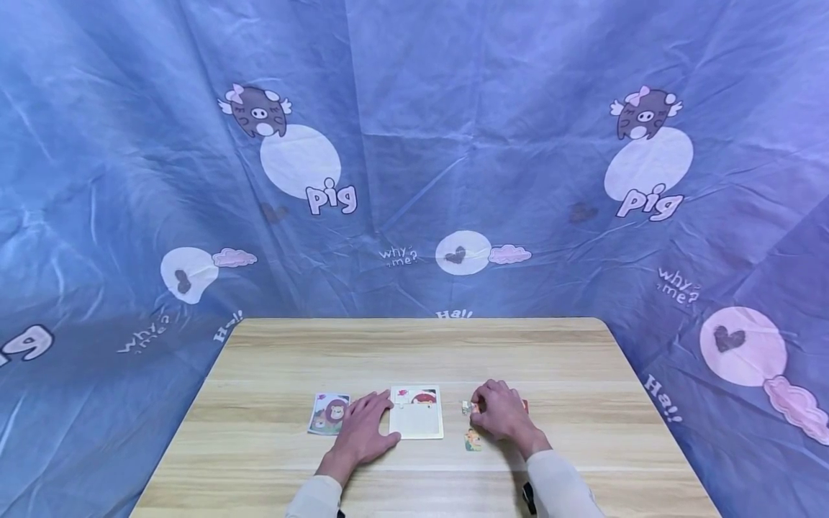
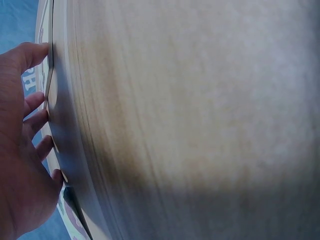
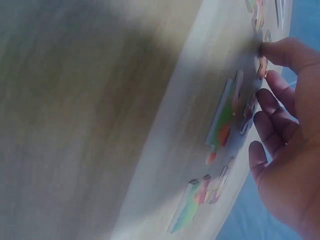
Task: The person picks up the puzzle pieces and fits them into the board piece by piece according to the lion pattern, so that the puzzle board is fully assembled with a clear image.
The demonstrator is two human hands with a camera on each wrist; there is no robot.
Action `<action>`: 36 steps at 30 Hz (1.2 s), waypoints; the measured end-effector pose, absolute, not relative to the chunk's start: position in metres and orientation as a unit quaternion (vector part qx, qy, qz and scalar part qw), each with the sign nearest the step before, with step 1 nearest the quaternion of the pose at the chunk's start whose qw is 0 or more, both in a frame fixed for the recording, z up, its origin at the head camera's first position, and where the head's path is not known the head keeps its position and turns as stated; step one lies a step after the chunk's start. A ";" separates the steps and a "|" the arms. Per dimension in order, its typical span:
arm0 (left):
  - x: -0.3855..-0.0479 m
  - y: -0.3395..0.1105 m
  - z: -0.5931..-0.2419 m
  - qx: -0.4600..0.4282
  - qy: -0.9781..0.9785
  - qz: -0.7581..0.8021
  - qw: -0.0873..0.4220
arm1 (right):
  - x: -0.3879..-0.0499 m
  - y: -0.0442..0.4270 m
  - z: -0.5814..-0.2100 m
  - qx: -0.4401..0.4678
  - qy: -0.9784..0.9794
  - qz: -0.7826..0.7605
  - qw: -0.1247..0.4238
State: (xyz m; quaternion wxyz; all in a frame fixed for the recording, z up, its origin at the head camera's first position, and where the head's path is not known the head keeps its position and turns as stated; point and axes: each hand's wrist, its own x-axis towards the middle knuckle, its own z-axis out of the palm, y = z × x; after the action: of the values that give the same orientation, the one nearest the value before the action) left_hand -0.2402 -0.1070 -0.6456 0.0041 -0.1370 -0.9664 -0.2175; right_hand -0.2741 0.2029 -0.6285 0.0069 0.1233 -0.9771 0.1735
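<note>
A white puzzle tray (image 1: 416, 423) lies mid-table, its top row showing pieces with a pink mark and a red-brown picture. My left hand (image 1: 364, 432) rests beside it, fingers spread, thumb and fingertips touching its left edge. Partly under that hand's left side lies a picture card (image 1: 322, 417) with a lion. To the right, my right hand (image 1: 501, 411) reaches down among loose puzzle pieces. In the right wrist view, its thumb and forefinger pinch a small orange puzzle piece (image 3: 261, 68) at the tabletop. Another puzzle piece (image 1: 473, 440), yellow and green, lies just nearer than this hand.
More jigsaw pieces (image 3: 222, 117) lie beneath and beside the right hand, partly hidden by it in the head view. The wooden table (image 1: 272, 360) meets a blue patterned cloth (image 1: 414, 180) at its back and sides.
</note>
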 end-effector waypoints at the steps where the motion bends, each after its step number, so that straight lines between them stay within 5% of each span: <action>1: -0.240 -0.107 -0.646 -0.137 -0.967 -0.217 0.004 | -0.274 0.203 -0.629 0.125 -0.976 0.177 0.010; 36: -0.239 -0.108 -0.647 -0.139 -0.966 -0.219 0.011 | -0.266 0.178 -0.631 0.097 -0.913 0.396 0.012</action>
State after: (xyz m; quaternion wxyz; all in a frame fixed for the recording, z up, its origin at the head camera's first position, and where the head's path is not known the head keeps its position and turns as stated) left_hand -0.2395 -0.1076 -0.6473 0.0111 -0.1390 -0.9656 -0.2194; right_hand -0.2660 0.1783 -0.6309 0.0122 0.0971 -0.9129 0.3962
